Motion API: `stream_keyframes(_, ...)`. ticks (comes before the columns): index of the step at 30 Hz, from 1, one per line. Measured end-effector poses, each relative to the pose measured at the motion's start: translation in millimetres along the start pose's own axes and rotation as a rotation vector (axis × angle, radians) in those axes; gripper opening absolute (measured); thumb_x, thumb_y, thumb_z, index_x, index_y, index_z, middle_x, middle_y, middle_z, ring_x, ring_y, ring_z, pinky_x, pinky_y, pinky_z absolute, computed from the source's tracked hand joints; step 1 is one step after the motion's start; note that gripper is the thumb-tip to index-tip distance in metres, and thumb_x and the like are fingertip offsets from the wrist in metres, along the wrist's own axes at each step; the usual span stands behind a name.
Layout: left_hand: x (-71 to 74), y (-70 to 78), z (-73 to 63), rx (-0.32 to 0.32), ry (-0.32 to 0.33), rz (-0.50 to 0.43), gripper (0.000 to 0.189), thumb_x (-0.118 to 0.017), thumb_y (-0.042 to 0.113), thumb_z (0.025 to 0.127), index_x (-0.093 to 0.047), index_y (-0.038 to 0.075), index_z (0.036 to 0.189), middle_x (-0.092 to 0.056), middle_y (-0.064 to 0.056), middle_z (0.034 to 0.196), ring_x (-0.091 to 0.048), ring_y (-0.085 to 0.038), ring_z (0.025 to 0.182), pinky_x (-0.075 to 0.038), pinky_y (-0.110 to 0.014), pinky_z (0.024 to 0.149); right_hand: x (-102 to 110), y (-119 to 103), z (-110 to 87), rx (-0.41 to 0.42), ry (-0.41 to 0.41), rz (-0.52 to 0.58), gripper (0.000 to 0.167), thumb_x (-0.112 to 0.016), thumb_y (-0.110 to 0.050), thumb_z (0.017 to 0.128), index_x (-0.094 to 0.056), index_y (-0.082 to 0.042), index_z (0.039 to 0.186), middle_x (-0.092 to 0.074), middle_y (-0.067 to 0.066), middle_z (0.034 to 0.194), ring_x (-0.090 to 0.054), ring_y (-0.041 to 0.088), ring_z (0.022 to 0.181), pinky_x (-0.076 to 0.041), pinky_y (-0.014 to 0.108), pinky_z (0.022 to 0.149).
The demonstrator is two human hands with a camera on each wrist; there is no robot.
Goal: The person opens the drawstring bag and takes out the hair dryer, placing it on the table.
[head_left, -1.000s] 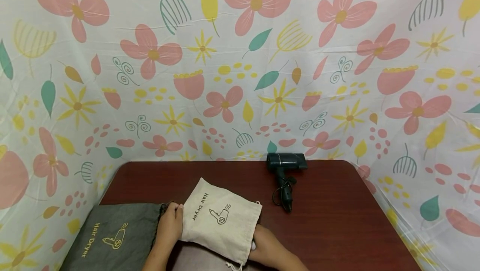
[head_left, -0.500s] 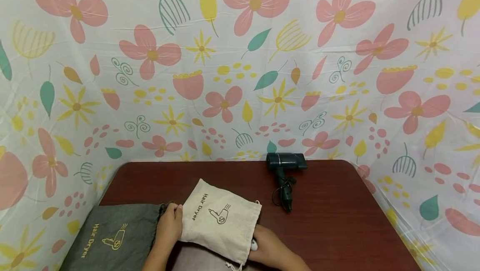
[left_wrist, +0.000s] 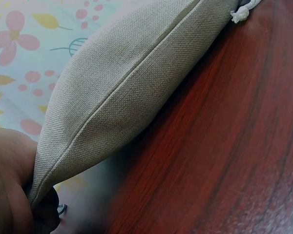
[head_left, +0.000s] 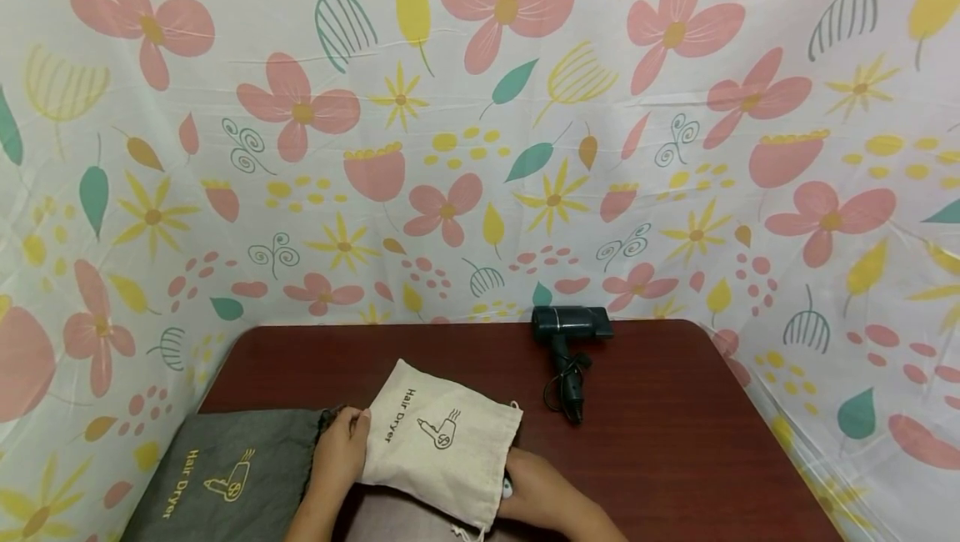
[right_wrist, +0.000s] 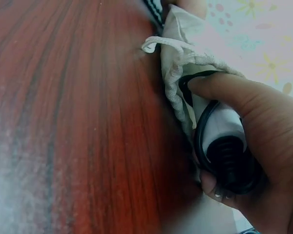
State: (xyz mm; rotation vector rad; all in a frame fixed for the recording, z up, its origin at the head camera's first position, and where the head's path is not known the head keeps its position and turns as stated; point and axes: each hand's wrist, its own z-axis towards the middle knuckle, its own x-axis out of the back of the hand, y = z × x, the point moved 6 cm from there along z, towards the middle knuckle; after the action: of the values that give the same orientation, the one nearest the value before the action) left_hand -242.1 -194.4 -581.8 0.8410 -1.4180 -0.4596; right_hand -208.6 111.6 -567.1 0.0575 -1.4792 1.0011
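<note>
A cream drawstring bag (head_left: 442, 434) printed "Hair Dryer" lies aslant in the head view. My left hand (head_left: 341, 446) pinches its closed end; the left wrist view has the bag's side seam running up from that grip. At the mouth on the right, my right hand (head_left: 543, 492) grips a white hair dryer (right_wrist: 222, 122) by its handle, with the black cord (right_wrist: 201, 141) looped about it. The rest of that dryer is hidden inside the bag. Thumb and fingers wrap the handle right at the gathered opening, where a white drawstring (right_wrist: 168, 43) hangs loose.
A dark hair dryer (head_left: 573, 323) with its cord bundled lies at the back of the reddish-brown table (head_left: 675, 442). Left of my left hand lies a grey drawstring bag (head_left: 202, 475) with gold "Hair Dryer" print. Flowered cloth (head_left: 480, 150) surrounds the table's back and sides.
Both hands and the cream bag stay almost in place. The white end showing at my right hand has shifted slightly. The head view has tilted a little.
</note>
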Motion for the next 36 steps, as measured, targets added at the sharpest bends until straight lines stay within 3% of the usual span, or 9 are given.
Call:
stream_keyframes(8, 2.1, 4.5, 0.1, -0.018, 0.013, 0.002, 0.03, -0.051, 0.03, 0.106, -0.066, 0.005, 0.113, -0.058, -0.002, 0.076, -0.05, -0.015, 0.066, -0.041, -0.032, 0.064, 0.2, -1.1, 5.9, -0.083, -0.084, -0.043, 0.055, -0.075, -0.063, 0.081, -0.066, -0.028, 0.122, -0.072, -0.008, 0.113, -0.068, 0.009, 0.1, -0.056, 0.031, 0.078)
stream_keyframes(14, 3.3, 6.7, 0.3, -0.02, 0.011, 0.004, 0.026, -0.053, 0.027, 0.105, -0.067, 0.005, 0.109, -0.055, -0.002, 0.074, -0.048, -0.015, 0.064, -0.039, -0.031, 0.062, 0.7, -3.7, 8.0, -0.087, -0.088, -0.121, 0.047, -0.074, -0.06, 0.082, -0.069, -0.026, 0.113, -0.073, -0.007, 0.102, -0.069, 0.011, 0.093, -0.056, 0.033, 0.074)
stream_keyframes(19, 3.3, 7.4, 1.6, -0.012, -0.001, 0.024, 0.026, -0.052, 0.028, 0.104, -0.066, 0.006, 0.106, -0.057, -0.003, 0.076, -0.049, -0.016, 0.064, -0.039, -0.032, 0.061, 1.4, -4.5, 9.9, -0.088, -0.101, -0.121, 0.042, -0.075, -0.057, 0.081, -0.07, -0.025, 0.108, -0.073, -0.006, 0.097, -0.069, 0.01, 0.089, -0.056, 0.032, 0.074)
stream_keyframes(25, 1.7, 6.3, 4.8, 0.008, -0.043, 0.052, 0.03, -0.049, 0.033, 0.105, -0.065, 0.008, 0.106, -0.062, -0.005, 0.085, -0.054, -0.017, 0.071, -0.042, -0.034, 0.065, 2.6, -5.0, 10.7, -0.074, -0.109, -0.109, 0.039, -0.076, -0.054, 0.081, -0.071, -0.025, 0.106, -0.073, -0.007, 0.093, -0.069, 0.008, 0.087, -0.056, 0.03, 0.073)
stream_keyframes(30, 1.2, 6.4, 9.4, -0.005, -0.069, 0.048, 0.036, -0.048, 0.034, 0.106, -0.066, 0.003, 0.114, -0.067, -0.011, 0.096, -0.062, -0.023, 0.081, -0.048, -0.042, 0.07, 1.4, -5.6, 10.0, -0.054, -0.074, -0.089, 0.039, -0.078, -0.052, 0.081, -0.07, -0.026, 0.108, -0.074, -0.008, 0.096, -0.068, 0.006, 0.09, -0.056, 0.028, 0.076)
stream_keyframes(36, 1.8, 8.3, 14.6, -0.024, -0.04, 0.069, 0.036, -0.049, 0.033, 0.105, -0.068, 0.003, 0.111, -0.071, -0.016, 0.102, -0.067, -0.032, 0.091, -0.051, -0.051, 0.08, -3.1, -2.1, 10.0, -0.044, -0.064, -0.091, 0.039, -0.079, -0.051, 0.08, -0.071, -0.027, 0.109, -0.074, -0.01, 0.098, -0.068, 0.005, 0.091, -0.056, 0.028, 0.077)
